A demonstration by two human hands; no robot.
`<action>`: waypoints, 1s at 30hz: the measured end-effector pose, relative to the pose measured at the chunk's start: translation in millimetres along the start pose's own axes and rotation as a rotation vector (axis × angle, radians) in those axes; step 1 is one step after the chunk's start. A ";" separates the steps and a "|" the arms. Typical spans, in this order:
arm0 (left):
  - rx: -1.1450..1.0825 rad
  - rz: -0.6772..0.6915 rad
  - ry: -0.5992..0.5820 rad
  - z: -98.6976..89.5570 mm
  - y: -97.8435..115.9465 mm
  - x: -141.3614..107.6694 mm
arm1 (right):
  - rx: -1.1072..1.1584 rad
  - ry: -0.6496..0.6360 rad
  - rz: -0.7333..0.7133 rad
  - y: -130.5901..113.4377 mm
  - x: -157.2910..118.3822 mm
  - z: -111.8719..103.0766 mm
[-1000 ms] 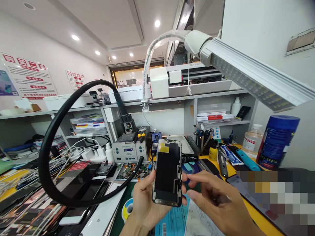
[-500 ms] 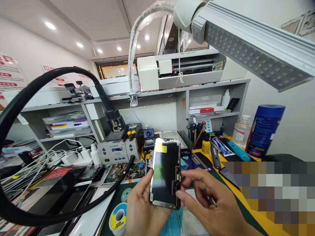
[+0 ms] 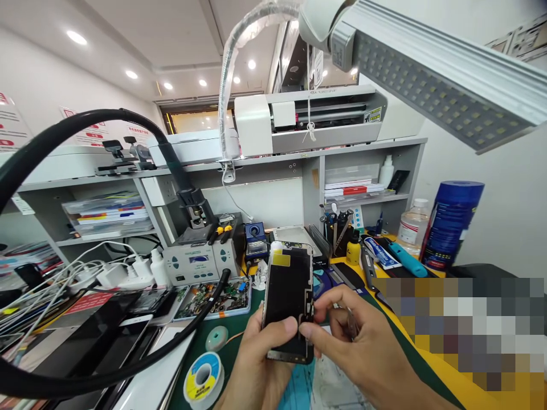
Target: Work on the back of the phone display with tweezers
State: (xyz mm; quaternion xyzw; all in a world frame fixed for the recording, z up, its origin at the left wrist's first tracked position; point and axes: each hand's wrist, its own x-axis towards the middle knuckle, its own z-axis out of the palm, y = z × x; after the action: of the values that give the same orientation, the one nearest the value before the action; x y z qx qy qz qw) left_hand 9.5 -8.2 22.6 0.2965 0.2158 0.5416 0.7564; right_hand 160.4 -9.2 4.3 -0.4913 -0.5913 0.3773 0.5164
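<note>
A black phone screen assembly [image 3: 287, 287] with a yellow sticker near its top stands tilted up, its inner side facing me. My left hand [image 3: 265, 353] is wrapped round its lower left part, the thumb lying across the back. The thumb and index finger of my right hand [image 3: 348, 336] pinch the right edge, near the small metal parts and flex cable. A thin metal tool, partly hidden, shows between the curled fingers of that hand.
A solder spool [image 3: 203, 378] and a small round pale green thing [image 3: 216, 338] sit on the green mat. Behind are a tray of circuit boards [image 3: 213, 299], a soldering station [image 3: 200, 265] and a yellow bottle [image 3: 353, 249]. A thick black hose [image 3: 145, 364] arcs across the left; a lamp hangs above.
My left thumb has moved from the screen's left edge onto its back, close to my right fingertips. My right thumb has shifted slightly inward and up. The whole view has shifted a little.
</note>
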 end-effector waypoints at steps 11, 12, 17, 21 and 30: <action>0.223 0.036 0.061 3.9 -0.2 1.6 | 0.124 -0.073 0.041 -11.1 1.0 -5.2; 0.240 0.048 0.065 4.2 -0.1 1.5 | 0.135 -0.076 0.041 -11.5 0.4 -5.7; 0.299 0.086 0.092 3.6 0.1 2.6 | 0.182 -0.116 0.050 -15.1 -2.3 -8.4; 0.303 0.081 0.104 1.6 1.4 3.0 | 0.216 -0.178 0.067 -17.3 -2.1 -8.9; 0.296 0.094 0.030 -2.1 4.7 2.3 | 0.225 -0.162 0.126 -18.5 1.1 -8.9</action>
State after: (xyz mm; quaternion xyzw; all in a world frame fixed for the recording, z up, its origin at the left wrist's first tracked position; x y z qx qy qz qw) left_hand 5.7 -4.4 24.3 0.4062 0.2903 0.5431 0.6751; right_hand 165.6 -13.0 23.9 -0.4344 -0.5529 0.5114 0.4940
